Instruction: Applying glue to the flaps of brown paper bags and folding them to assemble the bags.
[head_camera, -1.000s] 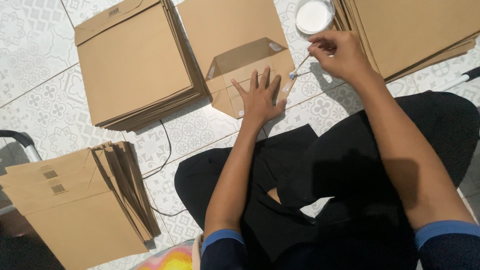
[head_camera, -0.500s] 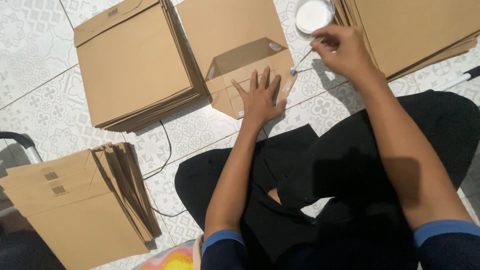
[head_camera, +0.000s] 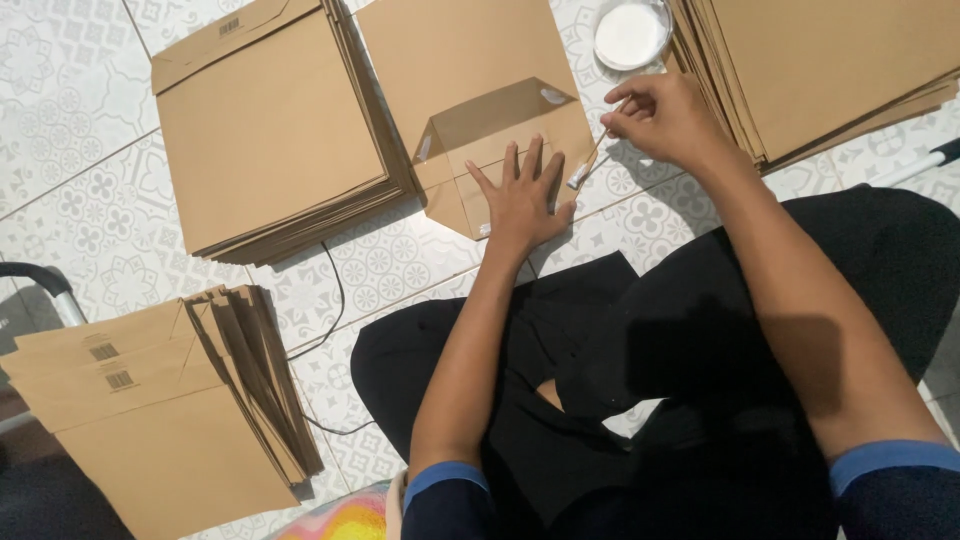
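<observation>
view from above of a person sitting cross-legged on a patterned tile floor (head_camera: 60, 120), working on a brown paper bag (head_camera: 480, 110) that lies flat in the upper middle of the frame with its bottom flaps folded open. the left hand (head_camera: 522, 195) lies flat on the lower flap, fingers spread, pinning it down. the right hand (head_camera: 665, 115), just right of the bag, pinches a thin white-tipped glue stick (head_camera: 590, 165) between thumb and fingertips. compared with a moment earlier, the stick's tip has come down from nearer the small white dish (head_camera: 630, 32) to the bag's right edge, beside the left hand, which has stayed put; it looks as though glue is now being brought to the flap. room is tight: a stack of finished bags (head_camera: 270, 130) touches the bag's left side, another stack (head_camera: 840, 70) lies close behind the right hand, and the dish sits between them at the top edge. a third pile (head_camera: 150, 410) fills the lower left, well apart, with a thin black cable (head_camera: 335, 300) running across the tiles between.
</observation>
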